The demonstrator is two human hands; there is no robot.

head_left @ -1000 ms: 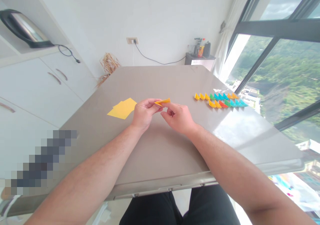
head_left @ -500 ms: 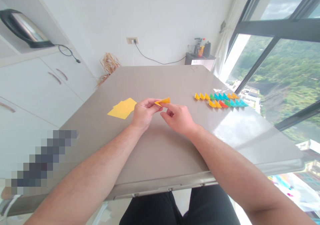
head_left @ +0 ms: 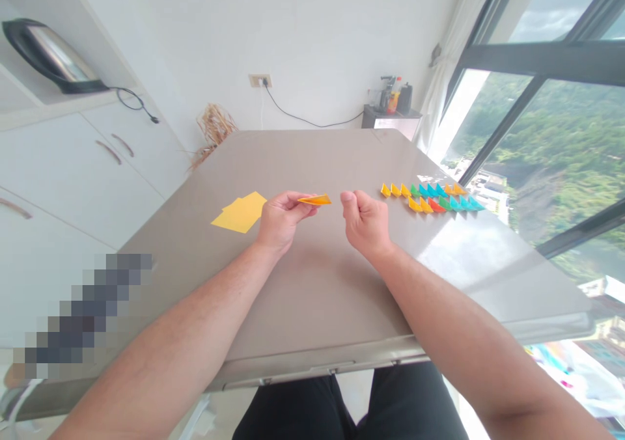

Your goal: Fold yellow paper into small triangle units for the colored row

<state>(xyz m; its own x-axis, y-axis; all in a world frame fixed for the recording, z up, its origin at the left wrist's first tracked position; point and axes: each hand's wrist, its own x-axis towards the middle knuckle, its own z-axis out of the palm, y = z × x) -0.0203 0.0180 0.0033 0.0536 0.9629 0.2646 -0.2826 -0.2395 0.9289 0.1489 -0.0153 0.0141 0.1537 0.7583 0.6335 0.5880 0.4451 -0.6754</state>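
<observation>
Between the thumb and fingers of my left hand [head_left: 284,222] is a folded yellow-orange paper [head_left: 315,200], held above the table with its pointed end toward the right. My right hand [head_left: 367,222] is apart from the paper, a little to its right, with its fingers curled into a fist and the thumb up; nothing shows in it. Just left of my left hand lie yellow paper sheets [head_left: 239,213], overlapping on the table. To the right stand two rows of small folded paper boats [head_left: 426,204] in yellow, orange, red, green and blue.
The grey-brown table [head_left: 312,310] spans the view, its front edge close to my legs. A kettle [head_left: 58,56] sits on a shelf at left. Bottles [head_left: 393,96] stand on a small cabinet beyond the table. Large windows [head_left: 537,114] line the right side.
My right hand has drawn away from the folded paper to the right and closed into a fist. The paper stays in my left hand and now looks flatter and narrower.
</observation>
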